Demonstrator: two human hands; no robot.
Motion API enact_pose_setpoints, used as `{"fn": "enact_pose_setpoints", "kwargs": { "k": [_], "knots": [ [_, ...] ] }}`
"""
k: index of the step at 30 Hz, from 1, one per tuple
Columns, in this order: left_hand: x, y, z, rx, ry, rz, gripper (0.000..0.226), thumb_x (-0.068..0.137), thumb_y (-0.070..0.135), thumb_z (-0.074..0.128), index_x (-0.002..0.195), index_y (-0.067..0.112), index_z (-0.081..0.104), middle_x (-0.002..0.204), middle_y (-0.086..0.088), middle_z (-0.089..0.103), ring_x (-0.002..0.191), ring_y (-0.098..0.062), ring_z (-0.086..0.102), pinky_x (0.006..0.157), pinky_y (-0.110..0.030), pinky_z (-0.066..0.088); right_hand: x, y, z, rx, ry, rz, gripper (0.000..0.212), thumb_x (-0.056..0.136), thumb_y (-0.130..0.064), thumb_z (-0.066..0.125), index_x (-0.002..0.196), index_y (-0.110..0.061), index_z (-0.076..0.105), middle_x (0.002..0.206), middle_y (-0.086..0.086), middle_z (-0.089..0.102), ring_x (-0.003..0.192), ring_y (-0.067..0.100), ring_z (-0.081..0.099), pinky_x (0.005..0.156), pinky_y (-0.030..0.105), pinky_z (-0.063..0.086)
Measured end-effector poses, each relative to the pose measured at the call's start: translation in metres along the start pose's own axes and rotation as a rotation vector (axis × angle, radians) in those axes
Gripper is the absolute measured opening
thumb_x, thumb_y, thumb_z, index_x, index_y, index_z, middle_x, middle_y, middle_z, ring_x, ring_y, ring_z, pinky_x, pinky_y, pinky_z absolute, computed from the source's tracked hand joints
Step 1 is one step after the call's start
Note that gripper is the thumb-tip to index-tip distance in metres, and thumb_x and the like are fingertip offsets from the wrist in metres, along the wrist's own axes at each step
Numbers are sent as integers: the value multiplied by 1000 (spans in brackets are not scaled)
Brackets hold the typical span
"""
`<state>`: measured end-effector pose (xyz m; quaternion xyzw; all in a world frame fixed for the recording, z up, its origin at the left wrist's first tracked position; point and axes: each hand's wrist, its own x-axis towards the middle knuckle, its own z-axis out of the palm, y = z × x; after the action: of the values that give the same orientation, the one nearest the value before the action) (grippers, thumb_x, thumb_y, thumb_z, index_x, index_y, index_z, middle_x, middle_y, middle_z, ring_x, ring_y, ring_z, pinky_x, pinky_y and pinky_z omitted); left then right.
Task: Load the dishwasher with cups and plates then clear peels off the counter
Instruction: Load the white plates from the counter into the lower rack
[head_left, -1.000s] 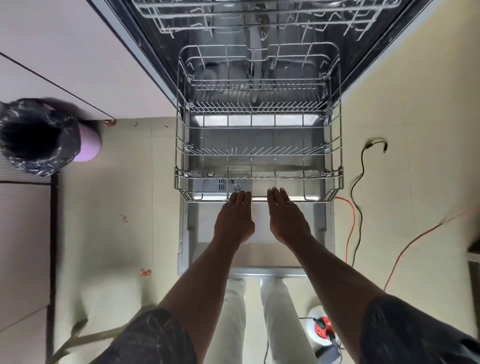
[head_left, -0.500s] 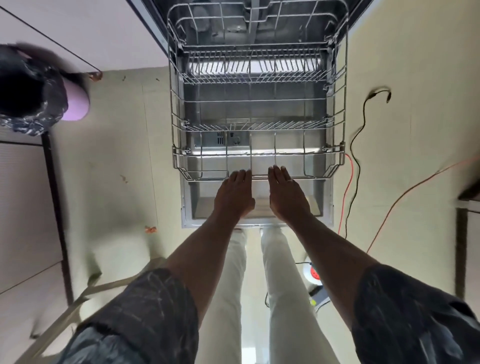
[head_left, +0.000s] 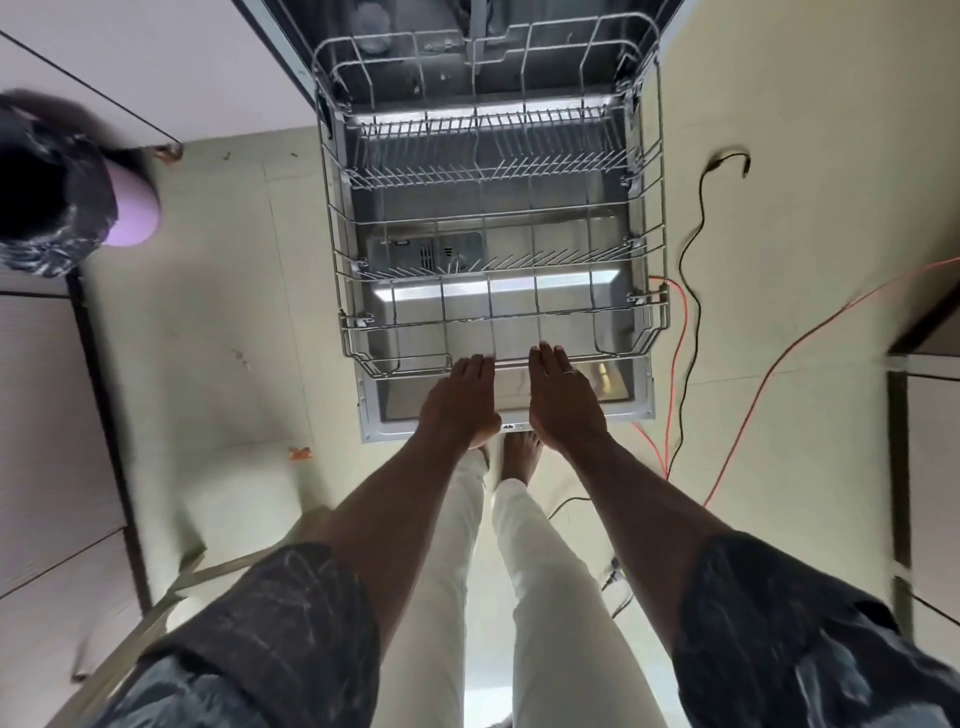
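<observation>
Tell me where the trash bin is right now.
The trash bin, lined with a black bag, stands on the floor at the head view's far left, beside the white cabinet front and left of the pulled-out dishwasher rack.

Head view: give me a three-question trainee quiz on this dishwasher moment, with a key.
1. Fill in: the bag-lined bin stands on the person's ___ side.
2. True or false: the pulled-out rack already holds plates.
3. Where do the fingertips of the left hand and right hand rest?
A) on the rack's front rim
B) on the bin
C) on a cup

Key: 1 left. 2 false, the rack is empty. 3 A.
</observation>
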<state>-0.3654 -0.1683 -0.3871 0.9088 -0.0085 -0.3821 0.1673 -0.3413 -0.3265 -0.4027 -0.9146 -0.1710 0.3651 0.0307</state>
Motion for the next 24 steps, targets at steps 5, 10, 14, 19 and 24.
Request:
{"fn": "enact_pose_setpoints", "kwargs": {
  "k": [5, 10, 14, 19, 24],
  "knots": [
    [2, 3, 1, 17, 12, -16, 85, 85, 28, 65, 154, 4, 22, 155, -10, 33, 144, -27, 29, 111, -41, 39, 0, 3, 2, 0, 20, 2, 66, 95, -4, 43, 157, 0, 21, 164, 18, 23, 153, 34, 22, 115, 49, 37],
    [2, 3, 5, 33, 47, -19, 85, 84, 28, 66, 153, 5, 23, 155, -11, 35, 142, -27, 32, 113, -40, 37, 0, 2, 4, 6, 37, 1, 65, 96, -8, 44, 156, -1, 23, 164, 18, 26, 152, 35, 23, 115, 48, 37],
    [3, 4, 1, 72, 85, -5, 81, 88, 34, 67, 153, 6, 26, 160, -12, 27, 148, -27, 23, 118, -40, 26, 6, 10, 1, -29, 37, -20, 57, 101, -20, 48, 153, -6, 31, 161, 14, 32, 151, 32, 28, 114, 49, 36],
    [-2, 11, -22, 51, 133, -17, 82, 92, 39, 63, 155, 7, 20, 164, -11, 18, 152, -27, 13, 122, -42, 18, 2, 16, -24, -34, 105, -53, 53, 102, -27, 51, 149, -5, 40, 156, 19, 39, 147, 37, 33, 115, 53, 34],
    [-31, 19, -72, 61, 208, -35, 81, 91, 40, 64, 153, 7, 24, 163, -12, 22, 152, -28, 14, 122, -43, 18, -17, 14, -72, -52, 193, -66, 52, 99, -28, 56, 144, -3, 46, 150, 23, 46, 140, 43, 43, 109, 57, 40]
  ]
}}
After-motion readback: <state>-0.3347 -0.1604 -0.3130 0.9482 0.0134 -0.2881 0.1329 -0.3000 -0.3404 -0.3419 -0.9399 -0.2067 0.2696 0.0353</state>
